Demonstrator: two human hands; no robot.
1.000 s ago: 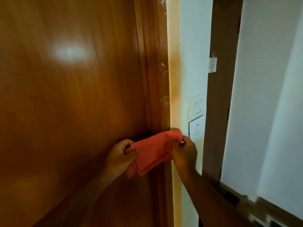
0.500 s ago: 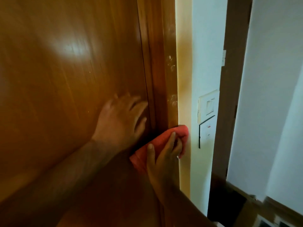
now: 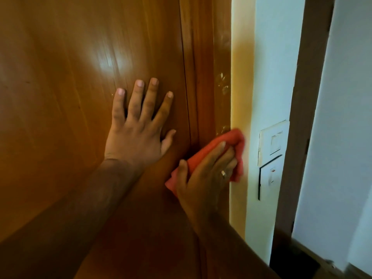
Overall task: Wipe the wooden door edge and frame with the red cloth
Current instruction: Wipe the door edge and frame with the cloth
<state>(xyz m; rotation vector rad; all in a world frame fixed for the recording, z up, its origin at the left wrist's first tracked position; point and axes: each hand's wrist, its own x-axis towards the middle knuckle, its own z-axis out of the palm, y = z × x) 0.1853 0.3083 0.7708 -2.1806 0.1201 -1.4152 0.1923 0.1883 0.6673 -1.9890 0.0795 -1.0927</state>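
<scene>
A glossy brown wooden door [image 3: 70, 97] fills the left of the view. Its wooden frame [image 3: 203, 67] runs down the middle, with pale smudges near its right edge. My left hand [image 3: 138, 125] lies flat on the door, fingers spread, holding nothing. My right hand [image 3: 205, 174] presses the red cloth [image 3: 231, 141] against the frame's right edge, fingers over it. The cloth bunches out above and to the right of my fingers, and part of it is hidden under the hand.
A white wall [image 3: 271, 77] stands right of the frame, with two white switch plates [image 3: 271, 143]. A dark brown vertical post [image 3: 302, 117] rises further right, next to a pale panel [image 3: 346, 137].
My left hand let go of the cloth and moved up onto the door, flat. My right hand now holds the cloth alone against the frame edge. The view has shifted slightly.
</scene>
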